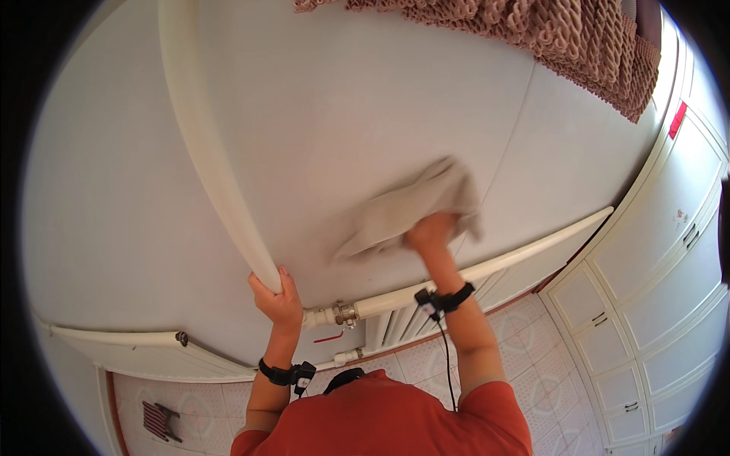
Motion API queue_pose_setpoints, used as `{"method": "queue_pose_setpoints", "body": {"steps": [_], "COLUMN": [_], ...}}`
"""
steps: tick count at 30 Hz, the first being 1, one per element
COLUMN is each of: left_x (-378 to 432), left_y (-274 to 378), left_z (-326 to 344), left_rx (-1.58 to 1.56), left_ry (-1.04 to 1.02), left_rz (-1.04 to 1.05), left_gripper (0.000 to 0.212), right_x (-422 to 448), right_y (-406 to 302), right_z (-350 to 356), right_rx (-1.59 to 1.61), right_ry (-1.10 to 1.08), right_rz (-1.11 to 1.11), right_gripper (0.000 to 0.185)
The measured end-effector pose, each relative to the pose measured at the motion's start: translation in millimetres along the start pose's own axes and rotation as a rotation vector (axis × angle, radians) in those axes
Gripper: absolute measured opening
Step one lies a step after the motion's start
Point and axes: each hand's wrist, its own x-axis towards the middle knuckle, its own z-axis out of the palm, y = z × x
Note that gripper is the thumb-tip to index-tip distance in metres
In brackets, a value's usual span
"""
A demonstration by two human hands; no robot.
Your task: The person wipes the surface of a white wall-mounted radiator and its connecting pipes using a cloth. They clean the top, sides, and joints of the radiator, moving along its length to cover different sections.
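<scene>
My right hand point(432, 231) holds a beige cloth point(399, 211) against the pale wall point(365, 114); hand and cloth are blurred. My left hand point(279, 299) grips the lower part of a white vertical pipe point(211, 154), with the thumb and fingers around it. Just right of my left hand, a metal valve point(344, 313) with a red lever handle point(329, 338) joins the pipework. Each of my wrists wears a black strap with a small device, and a cable hangs from the right one.
A white radiator point(399, 328) runs below a horizontal pipe point(513, 255). Another radiator point(165, 356) is at lower left. Brown fringed fabric point(570, 45) hangs at upper right. White cabinets point(656, 285) line the right side. A striped folding stool point(155, 420) stands on the tiled floor point(199, 404).
</scene>
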Motion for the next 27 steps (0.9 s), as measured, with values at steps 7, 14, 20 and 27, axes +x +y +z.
{"method": "queue_pose_setpoints", "body": {"steps": [7, 14, 20, 27], "left_x": [0, -1, 5, -3], "left_y": [5, -4, 5, 7], "left_z": [6, -2, -7, 1], "left_rx": [0.079, 0.124, 0.112, 0.075], "left_ry": [0.059, 0.041, 0.035, 0.035], "left_rz": [0.061, -0.001, -0.008, -0.105], "left_gripper": [0.017, 0.029, 0.038, 0.023], "right_x": [98, 83, -27, -19], "right_y": [43, -98, -105, 20], "right_z": [-10, 62, 47, -6], "right_rx": [-0.175, 0.058, 0.432, 0.079], "right_ry": [0.163, -0.085, -0.522, -0.184], "right_rz": [0.165, -0.272, -0.474, -0.032], "right_gripper": [0.059, 0.052, 0.047, 0.047]}}
